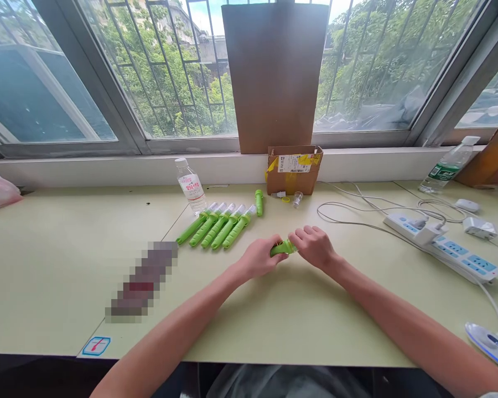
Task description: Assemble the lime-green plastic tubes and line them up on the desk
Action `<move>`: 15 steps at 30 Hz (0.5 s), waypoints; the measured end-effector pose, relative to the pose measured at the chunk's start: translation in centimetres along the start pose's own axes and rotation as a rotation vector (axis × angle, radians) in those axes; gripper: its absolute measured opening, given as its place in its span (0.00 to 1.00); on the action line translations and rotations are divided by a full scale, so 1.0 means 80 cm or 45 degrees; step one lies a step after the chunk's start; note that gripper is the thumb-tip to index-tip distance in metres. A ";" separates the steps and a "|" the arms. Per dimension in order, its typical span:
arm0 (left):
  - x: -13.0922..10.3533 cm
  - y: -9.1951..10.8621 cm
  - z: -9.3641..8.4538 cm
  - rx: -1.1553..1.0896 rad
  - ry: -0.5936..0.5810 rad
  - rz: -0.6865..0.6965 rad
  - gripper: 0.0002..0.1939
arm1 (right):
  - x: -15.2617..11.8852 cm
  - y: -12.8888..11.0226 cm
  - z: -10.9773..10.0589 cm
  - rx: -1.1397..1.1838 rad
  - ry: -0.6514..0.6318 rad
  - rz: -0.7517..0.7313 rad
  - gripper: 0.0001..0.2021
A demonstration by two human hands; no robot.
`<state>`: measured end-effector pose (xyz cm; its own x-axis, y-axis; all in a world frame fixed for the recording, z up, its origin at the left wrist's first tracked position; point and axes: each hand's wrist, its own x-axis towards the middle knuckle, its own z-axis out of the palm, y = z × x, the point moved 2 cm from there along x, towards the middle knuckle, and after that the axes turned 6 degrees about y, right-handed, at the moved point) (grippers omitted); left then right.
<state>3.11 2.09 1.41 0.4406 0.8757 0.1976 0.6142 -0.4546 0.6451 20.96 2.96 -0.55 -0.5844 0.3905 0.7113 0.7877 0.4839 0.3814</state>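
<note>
My left hand (262, 256) is closed round the body of a green tube (280, 249) above the table. The fingers of my right hand (314, 244) wrap round the tube's clear end, which they mostly hide. Left of my hands, several green tubes with clear caps (219, 225) lie side by side in a slanted row. One green piece (259, 203) without a visible clear cap sits behind them. Near the box are a clear cap (297, 199), a yellow-green ring (286, 199) and a small clear piece (279, 194).
A small cardboard box (294, 171) stands at the back, beside a tall brown board (276, 77). Water bottles (191, 187) stand at back left and far right. A power strip (444, 246) with cables lies right. A pixelated dark object (143, 282) is left.
</note>
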 end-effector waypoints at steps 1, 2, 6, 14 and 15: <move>-0.001 0.002 -0.003 -0.043 -0.064 -0.041 0.11 | 0.000 0.002 -0.003 0.030 0.070 -0.017 0.09; -0.002 0.004 -0.005 -0.117 -0.206 -0.126 0.13 | 0.000 0.004 -0.006 0.057 0.147 -0.040 0.09; -0.011 0.007 0.001 -0.243 -0.693 -0.296 0.20 | 0.000 0.008 -0.016 0.139 0.313 -0.096 0.08; 0.000 -0.010 0.019 0.234 -0.132 -0.307 0.08 | 0.009 0.003 -0.014 0.057 0.075 -0.016 0.11; 0.001 -0.011 0.018 0.310 -0.113 -0.286 0.08 | 0.011 0.001 -0.013 0.034 0.068 -0.018 0.12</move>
<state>3.53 2.33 -0.24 0.3255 0.9456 -0.0015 0.8358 -0.2870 0.4681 20.72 2.52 0.72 -0.5835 0.3412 0.7369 0.7735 0.5099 0.3765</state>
